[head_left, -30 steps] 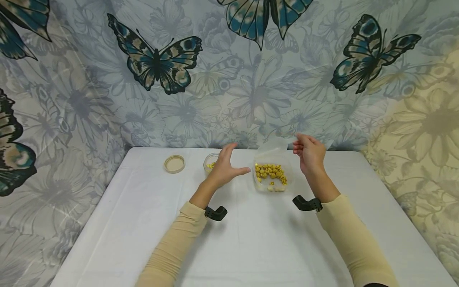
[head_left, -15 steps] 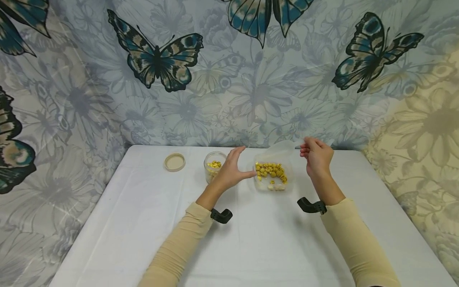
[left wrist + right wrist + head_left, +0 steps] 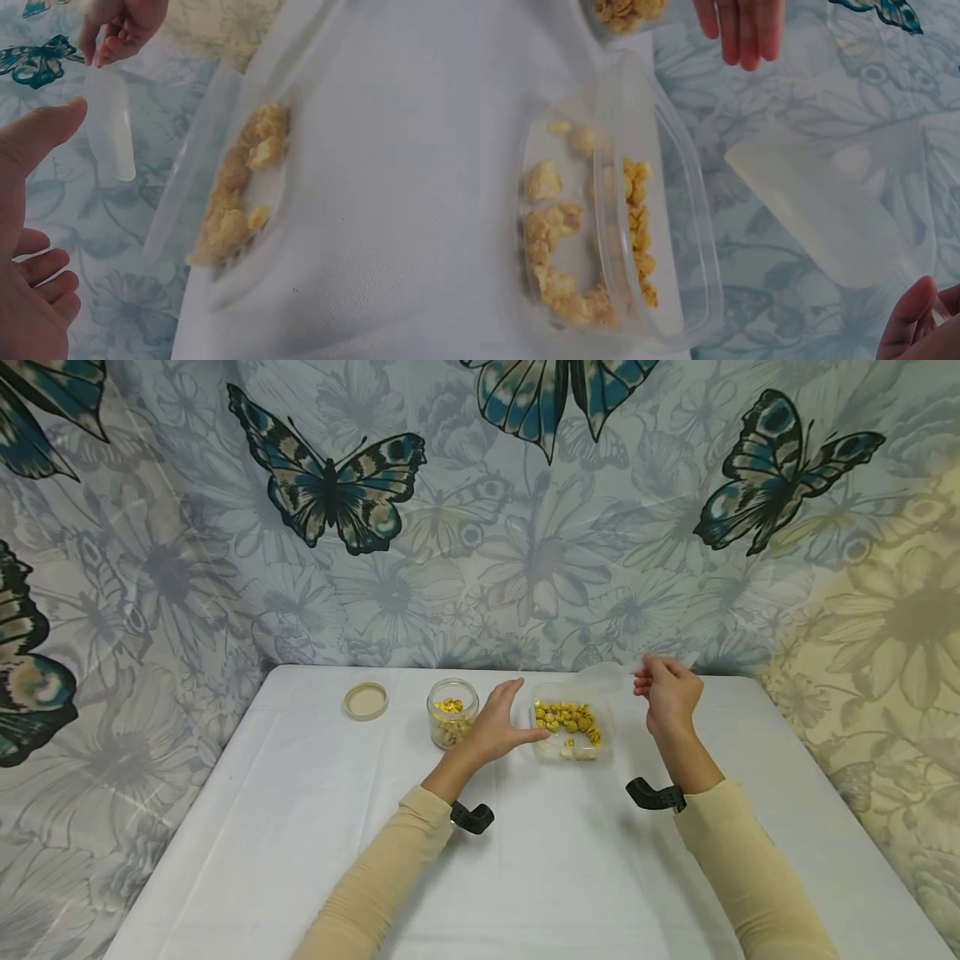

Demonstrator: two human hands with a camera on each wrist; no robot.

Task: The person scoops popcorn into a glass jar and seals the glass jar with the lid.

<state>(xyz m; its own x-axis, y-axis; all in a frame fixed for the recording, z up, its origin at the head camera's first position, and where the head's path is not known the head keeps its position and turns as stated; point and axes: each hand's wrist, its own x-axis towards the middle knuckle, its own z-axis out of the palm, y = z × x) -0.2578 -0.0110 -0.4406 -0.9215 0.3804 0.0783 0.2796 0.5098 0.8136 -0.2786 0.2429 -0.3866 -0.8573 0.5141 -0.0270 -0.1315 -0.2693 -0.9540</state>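
Note:
My right hand [image 3: 672, 697] grips the thin handle of a translucent plastic scoop [image 3: 825, 217], held above the table behind and right of a clear plastic container [image 3: 694, 247]. No popcorn shows in the scoop's bowl. Yellow popcorn [image 3: 566, 717] lies in the container, mostly toward its far and right sides. My left hand [image 3: 498, 727] is open, thumb spread from the fingers, between the container and a glass jar [image 3: 433, 714]. The thumb overlaps the container's left edge in the head view. The jar stands upright without a lid and holds popcorn; the hand is close to its right side.
A round lid [image 3: 365, 702] lies on the white table [image 3: 322, 827], left of the jar. The table's back edge runs close behind the containers, against a butterfly-patterned cloth backdrop [image 3: 525, 568].
My left hand has moved right and nearer to me, uncovering the jar. My right hand has shifted right and slightly down with the scoop, which looks lower behind the container.

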